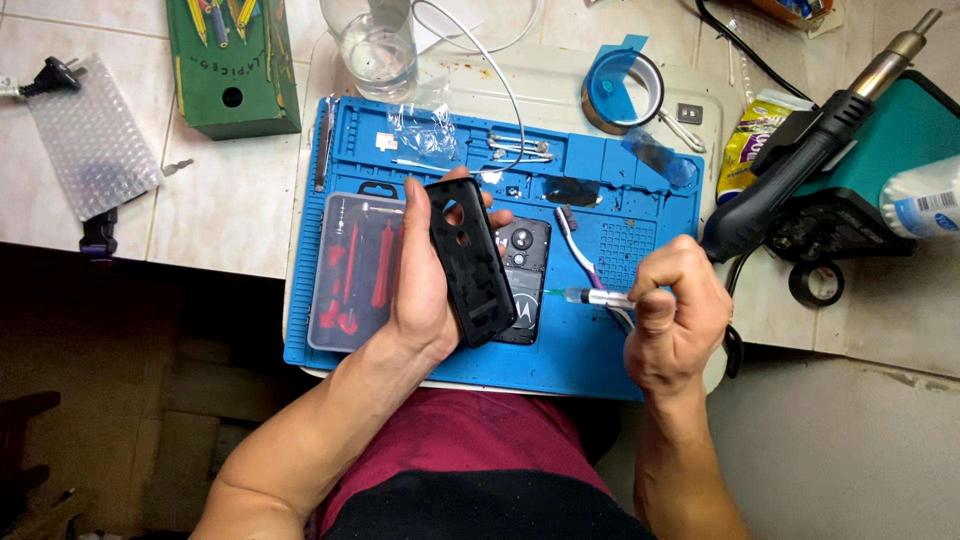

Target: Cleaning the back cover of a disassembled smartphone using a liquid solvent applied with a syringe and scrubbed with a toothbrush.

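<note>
My left hand (425, 290) holds a black phone back cover (470, 262) tilted upright over the blue work mat (590, 360), its inner side facing me. Just behind the cover lies a black phone (524, 270) flat on the mat. My right hand (678, 325) grips a small syringe-like applicator (590, 296) with a green tip that points left toward the phone. A toothbrush (580, 250) with a white and purple handle rests on the mat beside the applicator.
A grey case of red-handled tools (352, 272) sits at the mat's left. A hot-air gun (800, 165) rests on a teal station at the right. Blue tape roll (622, 88), glass jar (378, 50), green wooden pencil box (232, 62) and tweezers (520, 150) lie behind.
</note>
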